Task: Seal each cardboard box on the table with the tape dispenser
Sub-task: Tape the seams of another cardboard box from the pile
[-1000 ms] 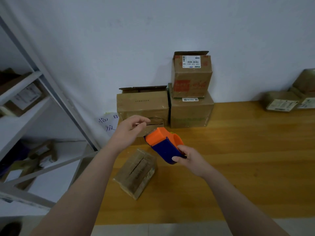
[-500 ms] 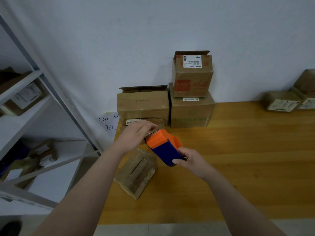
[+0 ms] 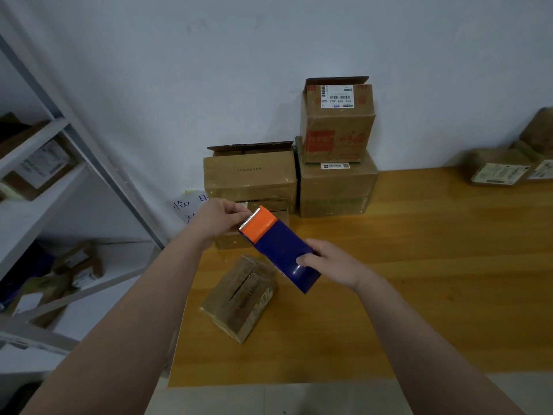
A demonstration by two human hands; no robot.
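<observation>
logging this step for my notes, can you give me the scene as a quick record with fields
tape dispenser: orange and blue, held in the air above the table
right hand: grips the blue end
left hand: pinches at the toothed orange end; tape itself not visible
nearest box: lies on the table, centre seam gapes, no tape seen across it
stack: boxes against the wall
flat parcels: far right of the table
shelf: metal, left of the table

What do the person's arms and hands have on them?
Nothing that shows. The left arm and right arm are bare, with no sleeves in view. The left hand and right hand wear no gloves, and no watch, bracelet or ring can be seen.
</observation>
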